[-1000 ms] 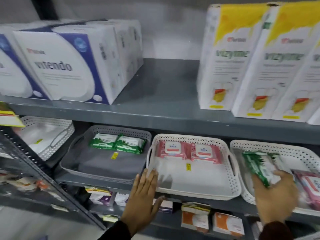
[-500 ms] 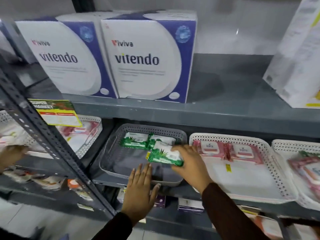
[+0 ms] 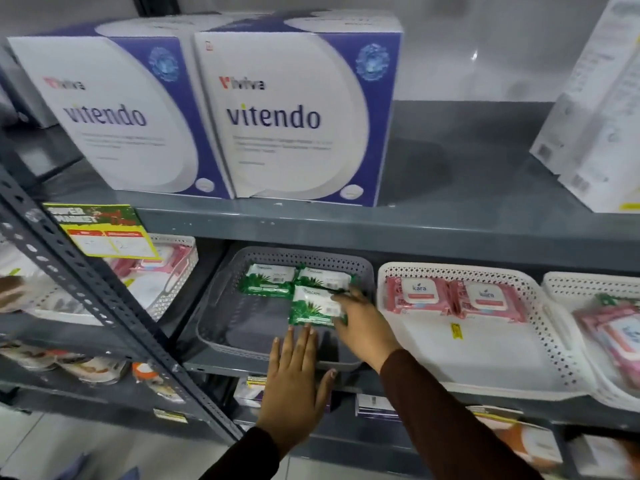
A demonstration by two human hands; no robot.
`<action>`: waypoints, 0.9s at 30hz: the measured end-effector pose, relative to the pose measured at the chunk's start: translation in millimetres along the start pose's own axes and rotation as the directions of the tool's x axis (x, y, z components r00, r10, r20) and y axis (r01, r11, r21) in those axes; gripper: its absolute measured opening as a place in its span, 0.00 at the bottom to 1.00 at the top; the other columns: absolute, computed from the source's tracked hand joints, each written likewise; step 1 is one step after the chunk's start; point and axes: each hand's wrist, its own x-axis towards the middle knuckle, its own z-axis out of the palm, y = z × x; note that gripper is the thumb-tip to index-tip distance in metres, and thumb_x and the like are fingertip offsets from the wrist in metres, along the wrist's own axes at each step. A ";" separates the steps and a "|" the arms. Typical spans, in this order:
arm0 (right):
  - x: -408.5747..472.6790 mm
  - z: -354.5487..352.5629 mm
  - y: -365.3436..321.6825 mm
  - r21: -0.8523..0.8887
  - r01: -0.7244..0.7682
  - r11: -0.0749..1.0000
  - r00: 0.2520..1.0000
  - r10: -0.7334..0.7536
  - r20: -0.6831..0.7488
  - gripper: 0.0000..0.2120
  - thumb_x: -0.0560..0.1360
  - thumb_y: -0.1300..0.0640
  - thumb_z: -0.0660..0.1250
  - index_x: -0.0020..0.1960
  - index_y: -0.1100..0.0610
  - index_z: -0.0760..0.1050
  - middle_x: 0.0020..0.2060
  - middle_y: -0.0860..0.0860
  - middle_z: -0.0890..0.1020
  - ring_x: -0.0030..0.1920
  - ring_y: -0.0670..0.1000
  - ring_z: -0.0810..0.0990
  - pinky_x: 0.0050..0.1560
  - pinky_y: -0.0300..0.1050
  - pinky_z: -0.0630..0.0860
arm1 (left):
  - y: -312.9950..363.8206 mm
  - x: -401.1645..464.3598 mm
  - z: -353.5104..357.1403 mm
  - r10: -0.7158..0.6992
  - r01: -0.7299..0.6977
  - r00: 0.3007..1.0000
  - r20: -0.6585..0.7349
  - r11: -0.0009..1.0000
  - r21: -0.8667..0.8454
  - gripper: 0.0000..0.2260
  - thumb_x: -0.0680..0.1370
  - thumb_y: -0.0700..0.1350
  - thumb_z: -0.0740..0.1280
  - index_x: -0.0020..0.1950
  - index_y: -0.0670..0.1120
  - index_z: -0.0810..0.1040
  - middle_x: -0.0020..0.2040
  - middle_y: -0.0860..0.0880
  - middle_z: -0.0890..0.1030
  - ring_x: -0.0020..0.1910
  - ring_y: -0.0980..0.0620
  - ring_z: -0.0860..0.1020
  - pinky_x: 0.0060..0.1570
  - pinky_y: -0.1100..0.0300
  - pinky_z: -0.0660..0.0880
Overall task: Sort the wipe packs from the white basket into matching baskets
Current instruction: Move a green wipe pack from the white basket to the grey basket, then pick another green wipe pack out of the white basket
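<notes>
Item in hand: green wipe pack (image 3: 317,308), lying inside the grey basket (image 3: 221,327) at about 4 o'clock of its floor, just in front of two matching green packs (image 3: 298,280) set side by side along the 12 o'clock wall.

Right hand (image 3: 363,329): fingers on the pack's 3 o'clock edge, thumb side hidden; whether it pinches the pack or merely touches it cannot be told. Judged: the pack is at the point of being set down.

Left hand (image 3: 294,382): flat, fingers together, thumb out, palm pressed on the grey basket's 6 o'clock rim, apparently steadying it.

Sorted so far, as seen:
- Grey basket: three green packs, counting the one under the fingers.
- White basket (image 3: 485,358), at 3 o'clock of the grey one: two pink packs (image 3: 453,297) along its far wall; rest of the floor bare.

Remaining: source basket (image 3: 568,289) at far 3 o'clock, cut by the frame edge, holds several pink packs (image 3: 613,330) and a glimpse of green at its far side. Count unclear. Judged: task partway, more left than done.

Outlying: another white basket (image 3: 173,271) at 9 o'clock behind the shelf upright (image 3: 104,296), holding pink items; two Vitendo boxes (image 3: 207,112) on the shelf above.
</notes>
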 end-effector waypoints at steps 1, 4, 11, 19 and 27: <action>-11.0 -8.7 4.9 0.086 0.024 0.996 0.992 -0.013 -0.127 0.20 0.77 0.57 0.65 0.69 0.52 0.74 0.73 0.54 0.71 0.67 0.56 0.75 0.67 0.47 0.72 | 9.0 0.9 0.5 0.018 -0.019 1.000 -0.015 1.000 -0.022 0.32 0.81 0.62 0.42 0.78 0.43 0.51 0.79 0.47 0.50 0.78 0.45 0.43 0.74 0.45 0.44; -49.2 -44.0 41.9 0.245 0.063 0.968 0.899 0.052 -0.435 0.12 0.76 0.61 0.65 0.58 0.56 0.80 0.59 0.51 0.82 0.57 0.52 0.81 0.61 0.46 0.76 | 50.5 9.6 1.8 0.100 -0.106 0.993 -0.057 0.987 -0.119 0.31 0.82 0.61 0.46 0.79 0.44 0.49 0.79 0.49 0.47 0.77 0.49 0.40 0.74 0.50 0.41; -135.2 -148.0 210.8 0.220 -0.325 0.920 0.618 0.383 -0.686 0.12 0.72 0.69 0.66 0.53 0.61 0.81 0.51 0.58 0.84 0.52 0.59 0.81 0.55 0.46 0.76 | 183.8 40.7 23.6 0.361 -0.356 0.933 -0.017 0.911 -0.208 0.31 0.82 0.61 0.48 0.79 0.46 0.44 0.79 0.51 0.43 0.76 0.52 0.35 0.73 0.53 0.38; -162.8 -210.8 327.9 0.077 -0.808 0.585 0.541 0.787 -0.297 0.42 0.64 0.45 0.74 0.73 0.55 0.61 0.64 0.58 0.76 0.62 0.61 0.77 0.60 0.57 0.75 | 273.4 50.4 46.3 0.364 -0.361 0.929 0.070 0.931 -0.050 0.33 0.81 0.65 0.41 0.78 0.45 0.50 0.79 0.49 0.51 0.77 0.44 0.44 0.71 0.46 0.43; -162.9 -211.0 338.5 0.208 -0.740 0.640 0.554 0.755 -0.351 0.28 0.66 0.48 0.74 0.59 0.60 0.68 0.44 0.58 0.84 0.45 0.60 0.83 0.46 0.50 0.79 | 286.5 47.8 43.9 0.329 -0.332 0.941 0.080 0.943 0.029 0.32 0.81 0.64 0.42 0.79 0.46 0.51 0.79 0.49 0.52 0.77 0.44 0.46 0.71 0.46 0.45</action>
